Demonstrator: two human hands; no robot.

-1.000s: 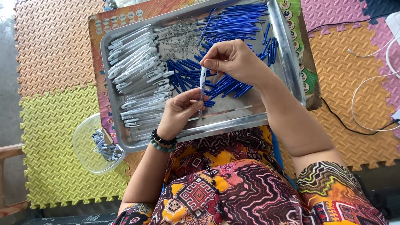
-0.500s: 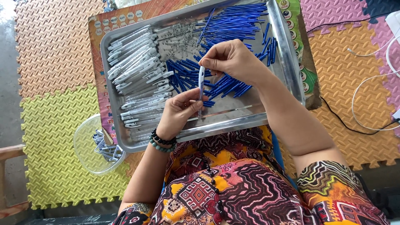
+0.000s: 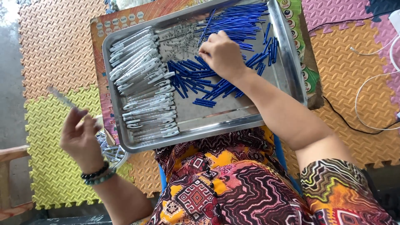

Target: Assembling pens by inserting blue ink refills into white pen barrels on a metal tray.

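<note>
Swinging out from the tray, my left hand (image 3: 81, 135) now hangs over the yellow foam mat (image 3: 50, 166), above the clear dish (image 3: 109, 151) at the tray's near-left corner; half a second ago it sat mid-tray, meeting my right. Its fingers are loosely curled, and a blurred pale pen barrel (image 3: 62, 98) shows just above them (whether they grip it, I cannot tell). Open mat lies all around that hand. Farther off, my right hand (image 3: 223, 54) has gone down into the metal tray (image 3: 287, 71), fingertips bent onto the heap of blue refills (image 3: 233, 25), beside the silvery white pen barrels (image 3: 141, 79) stacked along the tray's left side.
</note>
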